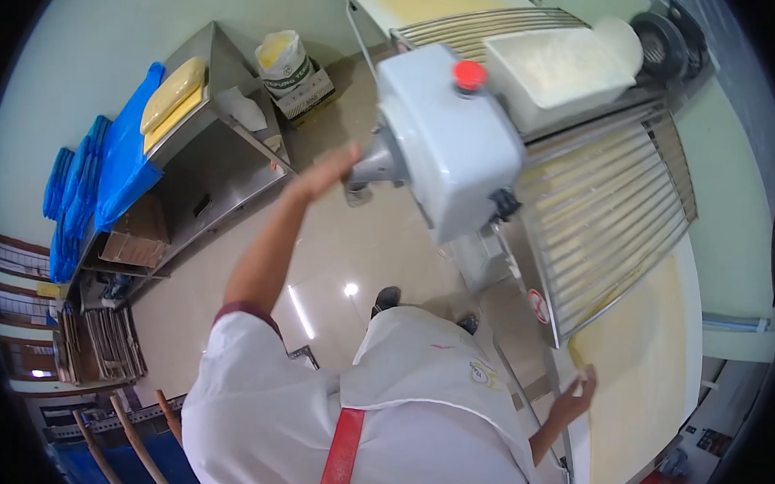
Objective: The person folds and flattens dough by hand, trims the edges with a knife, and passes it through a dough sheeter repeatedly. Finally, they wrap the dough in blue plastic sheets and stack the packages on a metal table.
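Observation:
My left hand (pixel 328 170), somewhat blurred, is on the grey handle (pixel 382 160) at the side of the white machine housing (pixel 453 132), which has a red button (pixel 469 75) on top. At the lower right, my right hand (pixel 578 396) is beside the edge of a long pale yellow dough sheet (pixel 641 374), its fingers slightly curled and apart. The sheet runs under a metal bar guard (pixel 609 217) and lies on a white belt.
A white tub of flour (pixel 559 72) sits on top of the machine. To the left stands a steel table (pixel 235 162) with yellow slabs (pixel 173 94) and blue plastic (pixel 127 157). Behind are an open sack (pixel 283 63) and a carton (pixel 307 97). Wooden poles (pixel 133 434) are at lower left.

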Tool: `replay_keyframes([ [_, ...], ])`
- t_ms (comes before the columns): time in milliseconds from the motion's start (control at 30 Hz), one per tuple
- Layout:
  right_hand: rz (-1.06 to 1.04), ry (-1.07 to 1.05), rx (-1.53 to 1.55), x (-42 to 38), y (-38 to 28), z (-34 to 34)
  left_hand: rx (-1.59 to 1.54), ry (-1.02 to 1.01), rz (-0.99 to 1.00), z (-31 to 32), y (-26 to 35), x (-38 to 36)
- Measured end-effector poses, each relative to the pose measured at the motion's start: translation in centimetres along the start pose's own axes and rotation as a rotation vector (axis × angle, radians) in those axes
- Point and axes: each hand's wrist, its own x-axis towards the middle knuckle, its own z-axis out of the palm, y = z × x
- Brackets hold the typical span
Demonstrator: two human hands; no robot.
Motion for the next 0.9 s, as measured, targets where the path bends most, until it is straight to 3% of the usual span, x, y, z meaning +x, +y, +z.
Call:
replay_keyframes([
  [33,0.108,0.079,0.024,0.8,-1.3,-0.9,-0.118,-0.22,0.238,0.7,-2.3,-0.7],
  [100,0.067,0.146,0.044,3.1,-3.4,-1.5,-0.332,-0.083,0.281,2.6,-4.5,-1.3],
  [300,-0.221,0.173,-0.037,6.6,-16.8,0.1,-0.18,0.363,0.41,5.9,-8.6,0.7],
  [333,-0.281,0.164,-0.046,6.6,-18.6,0.7,-0.172,0.364,0.432,5.7,-8.3,0.4],
  [400,-0.202,0.128,0.037,5.7,-22.4,1.8,-0.143,0.375,0.486,5.2,-7.6,0.4],
  [500,-0.237,0.122,0.068,4.8,-23.7,3.0,-0.095,0.378,0.621,4.3,-8.1,1.2],
  [633,-0.28,0.151,0.131,6.0,-26.5,4.1,-0.079,0.316,0.57,3.9,-7.8,1.0],
  [700,-0.369,0.198,0.097,8.2,-31.5,5.1,-0.082,0.316,0.571,3.8,-7.6,1.0],
  [800,-0.895,0.034,0.041,13.4,-45.5,7.0,-0.105,0.337,0.617,4.0,-7.6,1.1],
  [833,-0.972,0.034,-0.041,15.8,-48.6,9.1,-0.13,0.315,0.61,4.0,-7.5,0.9],
  [900,-0.754,-0.271,-0.224,19.8,-51.0,12.9,-0.187,0.283,0.588,3.9,-7.2,0.7],
])
